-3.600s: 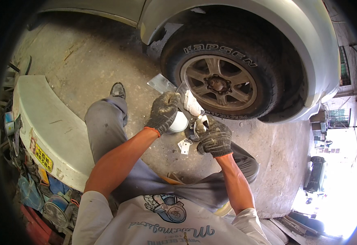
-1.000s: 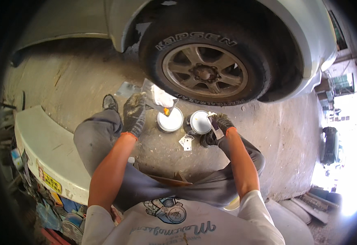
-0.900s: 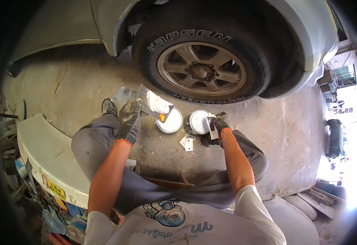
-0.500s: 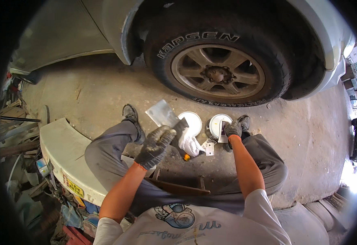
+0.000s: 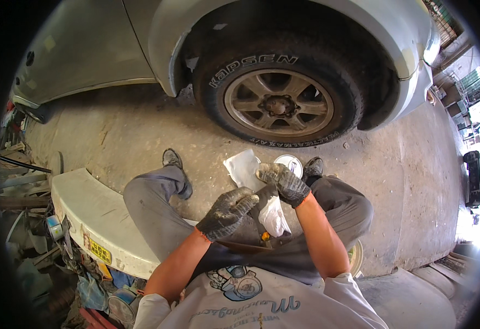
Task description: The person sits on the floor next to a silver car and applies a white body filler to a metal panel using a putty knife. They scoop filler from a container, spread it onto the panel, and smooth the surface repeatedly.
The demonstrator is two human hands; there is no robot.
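At frame centre, a white bag (image 5: 270, 211) is gripped by both gloved hands, left (image 5: 226, 211) and right (image 5: 283, 181); round lid (image 5: 290, 163) lies untouched, work seemingly midway.

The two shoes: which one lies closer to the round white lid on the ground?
The right shoe, just beside the lid under the tyre. The left shoe sits farther off, beyond the white bag in the hands.

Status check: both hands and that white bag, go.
Left hand and right hand, both gloved, gripping white plastic bag. Round white lid on concrete beyond. Nothing obstructing.
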